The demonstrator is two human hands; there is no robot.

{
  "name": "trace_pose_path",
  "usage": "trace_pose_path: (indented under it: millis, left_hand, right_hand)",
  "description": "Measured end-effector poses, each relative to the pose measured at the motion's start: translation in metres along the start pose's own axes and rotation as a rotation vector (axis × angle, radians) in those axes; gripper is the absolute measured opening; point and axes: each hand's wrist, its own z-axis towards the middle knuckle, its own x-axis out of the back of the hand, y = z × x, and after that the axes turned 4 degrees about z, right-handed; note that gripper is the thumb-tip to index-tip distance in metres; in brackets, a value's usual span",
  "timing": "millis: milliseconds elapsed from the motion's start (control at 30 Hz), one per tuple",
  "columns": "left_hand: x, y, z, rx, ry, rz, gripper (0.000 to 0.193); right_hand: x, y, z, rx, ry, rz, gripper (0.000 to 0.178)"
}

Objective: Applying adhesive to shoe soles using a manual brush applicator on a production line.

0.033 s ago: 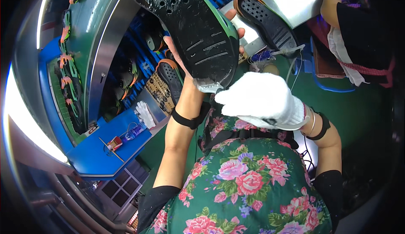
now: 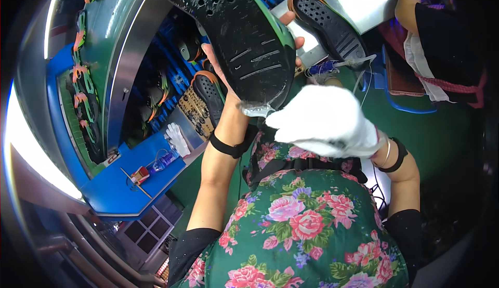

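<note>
A large black shoe sole [image 2: 254, 54], with round holes at its upper part and a green and orange rim, is tilted up in front of me. My left hand [image 2: 221, 69] is bare and grips it from beneath, the thumb on the left edge and fingertips showing past the right one. My right hand [image 2: 319, 121], in a white knitted glove, is closed at the sole's lower end. From its fingertips sticks out a brush [image 2: 256, 110] with pale, wet-looking bristles against the sole's edge; its handle is hidden. The sole's black surface shines in patches.
Another sole [image 2: 330, 23] lies on a metal surface at upper right, beside a purple-wrapped tool [image 2: 321, 68]. A blue shelf [image 2: 122, 189] at left bears a white glove [image 2: 178, 140]. Another sole [image 2: 208, 95] stands near my left forearm. A co-worker's arm [image 2: 408, 7] is at upper right.
My gloved right hand and the brush have shifted very slightly along the sole's lower edge. The sole and my left hand stay nearly in place.
</note>
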Motion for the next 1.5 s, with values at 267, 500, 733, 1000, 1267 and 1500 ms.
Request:
trace_pose_path:
  millis: [267, 500, 733, 1000, 1267, 1500]
  left_hand:
    - [0.009, 0.002, 0.001, 0.033, -0.070, 0.124, 0.119]
    - [0.011, 0.007, -0.010, 0.226, 0.047, 0.078, 0.126]
    - [0.018, 0.025, -0.011, 0.248, 0.391, 0.530, 0.104]
    - [-0.007, 0.023, -0.016, 0.225, 0.579, 0.324, 0.040]
    - [-0.010, 0.028, -0.021, 0.253, 0.546, 0.346, 0.041]
    - [0.026, 0.026, -0.022, 0.191, 0.424, 0.488, 0.092]
  right_hand:
    - [-0.007, 0.004, -0.015, 0.030, -0.069, -0.165, 0.025]
    - [0.008, -0.002, -0.004, -0.102, 0.023, 0.069, 0.025]
    - [-0.009, -0.007, -0.024, 0.014, -0.192, -0.174, 0.039]
    - [0.009, -0.011, -0.015, 0.020, -0.142, -0.203, 0.030]
    - [-0.008, -0.013, -0.018, 0.012, -0.153, 0.121, 0.029]
    - [-0.017, -0.013, -0.011, -0.158, -0.080, 0.218, 0.025]
